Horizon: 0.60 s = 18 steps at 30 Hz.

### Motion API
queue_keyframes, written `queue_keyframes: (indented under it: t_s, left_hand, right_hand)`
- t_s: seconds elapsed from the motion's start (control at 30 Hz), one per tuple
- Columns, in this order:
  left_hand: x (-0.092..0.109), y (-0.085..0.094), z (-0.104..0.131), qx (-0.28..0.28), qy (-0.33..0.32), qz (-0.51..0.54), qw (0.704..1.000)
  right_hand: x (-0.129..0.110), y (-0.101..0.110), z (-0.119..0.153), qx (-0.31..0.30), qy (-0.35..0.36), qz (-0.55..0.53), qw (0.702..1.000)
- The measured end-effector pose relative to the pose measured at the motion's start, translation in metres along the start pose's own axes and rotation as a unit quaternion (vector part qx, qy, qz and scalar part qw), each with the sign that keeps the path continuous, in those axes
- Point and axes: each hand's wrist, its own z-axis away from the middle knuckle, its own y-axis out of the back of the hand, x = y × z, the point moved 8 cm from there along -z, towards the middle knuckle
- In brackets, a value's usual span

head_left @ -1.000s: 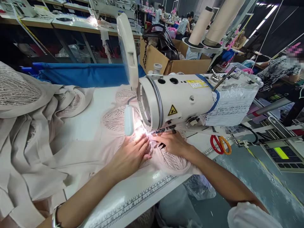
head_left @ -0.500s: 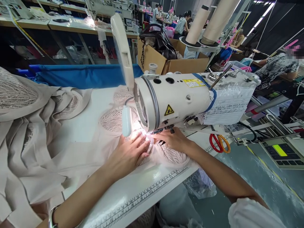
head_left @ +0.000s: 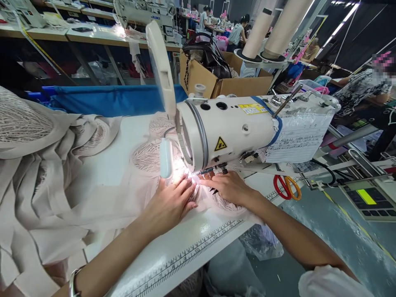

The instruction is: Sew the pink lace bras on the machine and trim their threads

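Under the needle end of the sewing machine [head_left: 229,128] lies a pale pink lace fabric piece [head_left: 227,201], brightly lit. My left hand [head_left: 171,202] rests on the fabric left of the needle, fingers stretched out and lying flat. From the right, my right hand [head_left: 227,185] reaches in, its index finger pointing toward the needle and touching the fabric. Dark pointed tips of what look like thread snips [head_left: 213,191] stick out beneath its curled fingers; the rest is hidden. The needle itself is lost in glare.
Layered pale fabric pieces [head_left: 27,198] cover the table's left side. A ruler strip [head_left: 188,260] runs along the front edge. Red and orange scissor handles [head_left: 281,187] hang at the right, near a control panel [head_left: 368,198]. Behind stand a cardboard box [head_left: 244,86] and thread cones [head_left: 256,35].
My left hand has shifted slightly, its thumb now farther from the fingers. My right-hand fingers have bent more, and the dark tips have moved slightly right and down. Less lace shows beneath the right hand.
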Motion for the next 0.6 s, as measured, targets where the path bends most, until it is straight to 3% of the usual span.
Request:
queue_keyframes:
  t_s: [0.2, 0.4, 0.6]
  left_hand:
    - [-0.003, -0.002, 0.002, -0.006, 0.003, 0.004, 1.0]
    - [-0.003, -0.001, -0.001, -0.008, 0.026, 0.006, 1.0]
    - [0.004, -0.002, -0.002, 0.014, 0.005, 0.002, 1.0]
  right_hand:
    - [0.002, 0.003, -0.008, -0.001, -0.015, -0.015, 1.0]
    - [0.005, 0.0, 0.0, 0.048, -0.015, -0.009, 0.999]
    - [-0.004, 0.002, 0.01, 0.11, 0.069, 0.009, 0.991]
